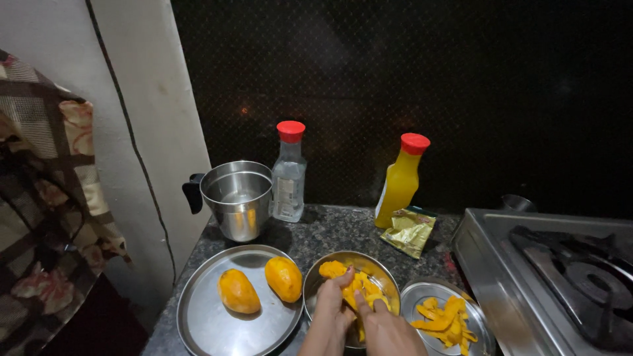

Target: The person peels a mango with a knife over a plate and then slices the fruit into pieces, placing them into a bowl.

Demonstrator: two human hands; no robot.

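**A:** Eyes on the steel bowl [389,280] at the front of the counter [330,231] — there's a peeled mango piece [333,269] in it, bright orange, sitting up against the bowl's far-left rim.

**B:** And the left hand [331,310] is right on it. Fingers [343,282] curl up over the near side of the piece, closed on it, thumb side toward the middle of the bowl.

**A:** Which way does it lie?

**B:** Long axis looks roughly left to right across the bowl, but the fingers cover its near end, so I can't tell exactly.

**A:** Right hand [389,329]?

**B:** Just beside the left, over the bowl's near edge. Its fingers [381,306] are bent down into the cut mango slices [368,290]; whether they grip one, I cannot tell.

**A:** Moving outward — left of the bowl, a round steel plate [204,323] with two whole peeled mangoes [260,285], side by side, both tilted, long ends pointing away and slightly left.

**B:** On the right, a smaller steel plate [419,296] holding a heap of mango peels [445,322].

**A:** Further back: a steel pot [239,198] with a black handle, a clear bottle [289,175] with a red cap, a yellow bottle [400,184] with a red cap, upright, and a gold pouch [410,231] lying flat beside it.

**B:** Gas stove [547,277] fills the right edge.
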